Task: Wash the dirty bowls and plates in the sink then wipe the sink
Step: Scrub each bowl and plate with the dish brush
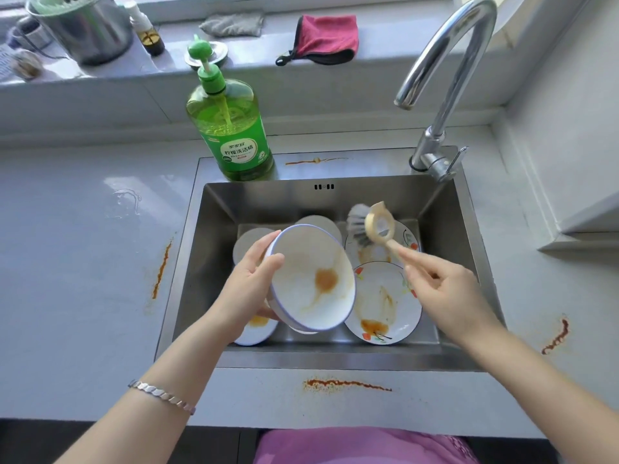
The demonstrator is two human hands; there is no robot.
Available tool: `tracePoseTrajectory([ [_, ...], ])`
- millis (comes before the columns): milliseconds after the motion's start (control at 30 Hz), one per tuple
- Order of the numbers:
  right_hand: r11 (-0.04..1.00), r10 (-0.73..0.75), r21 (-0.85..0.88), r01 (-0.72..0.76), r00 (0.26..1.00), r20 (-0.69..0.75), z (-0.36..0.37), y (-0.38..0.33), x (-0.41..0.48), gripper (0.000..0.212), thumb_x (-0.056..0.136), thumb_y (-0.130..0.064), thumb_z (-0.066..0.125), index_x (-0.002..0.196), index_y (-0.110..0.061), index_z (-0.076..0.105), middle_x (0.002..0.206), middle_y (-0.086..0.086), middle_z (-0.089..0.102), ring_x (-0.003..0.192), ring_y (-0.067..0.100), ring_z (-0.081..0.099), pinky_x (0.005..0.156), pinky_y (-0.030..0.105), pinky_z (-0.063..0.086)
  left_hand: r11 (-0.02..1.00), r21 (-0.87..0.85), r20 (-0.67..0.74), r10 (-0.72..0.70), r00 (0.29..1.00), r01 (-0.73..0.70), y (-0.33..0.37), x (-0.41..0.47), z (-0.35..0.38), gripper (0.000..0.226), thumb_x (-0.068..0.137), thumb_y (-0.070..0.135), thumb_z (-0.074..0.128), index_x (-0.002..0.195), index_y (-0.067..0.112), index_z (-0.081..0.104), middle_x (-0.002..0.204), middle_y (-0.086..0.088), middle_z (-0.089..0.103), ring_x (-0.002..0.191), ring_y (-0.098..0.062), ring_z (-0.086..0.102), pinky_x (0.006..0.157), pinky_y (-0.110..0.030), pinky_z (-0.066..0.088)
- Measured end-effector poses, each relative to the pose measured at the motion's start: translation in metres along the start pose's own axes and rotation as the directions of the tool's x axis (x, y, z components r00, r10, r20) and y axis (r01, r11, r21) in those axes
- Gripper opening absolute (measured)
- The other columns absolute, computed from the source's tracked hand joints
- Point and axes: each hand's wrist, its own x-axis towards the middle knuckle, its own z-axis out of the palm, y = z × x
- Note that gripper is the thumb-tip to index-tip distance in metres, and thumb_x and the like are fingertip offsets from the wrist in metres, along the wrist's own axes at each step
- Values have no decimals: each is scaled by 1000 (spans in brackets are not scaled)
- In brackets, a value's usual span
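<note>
My left hand (pixel 249 283) grips the stained bowl (pixel 313 279) above the sink (pixel 214 229); my right hand (pixel 449 293) pinches the brush (pixel 368 229) at one o'clock.

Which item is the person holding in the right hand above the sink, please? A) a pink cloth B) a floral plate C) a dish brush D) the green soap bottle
C: the right hand grips the handle of the dish brush, its bristles raised over the sink, while the left hand holds the stained bowl.
</note>
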Motion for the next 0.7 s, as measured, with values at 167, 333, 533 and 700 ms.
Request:
tracePoseTrajectory([
  [167,813,283,476,-336,942,183,22,-2,-2,36,80,-20,70,108,-40,59,49,-10,36,39,5,24,40,16,25,999,37,227,-9,974,1,9,-2,-1,40,82,40,47,121,47,53,119,12,57,101,-11,60,59,-39,57],
  [333,684,333,571,-454,891,309,29,-6,-7,39,85,-8,63,117,-30,61,68,12,44,41,10,24,36,16,25,996,82,302,-48,952,24,30,10,-3,39,75,45,46,112,51,57,113,12,63,99,-15,64,61,-41,56],
  [533,497,489,759,-420,858,155,36,-20,-2,44,85,1,56,124,-18,59,56,-2,54,33,5,32,32,12,27,978,-124,-94,158,983,-169,27,4,23,37,90,34,56,125,23,45,89,11,62,74,3,60,61,-26,51],
  [700,353,527,851,-388,834,161,47,-35,0,43,85,0,56,125,-17,58,69,4,51,39,4,36,33,13,27,872,-355,-186,288,939,-337,-4,-26,80,89,72,16,71,141,34,18,130,6,51,112,-1,56,82,-14,48],
])
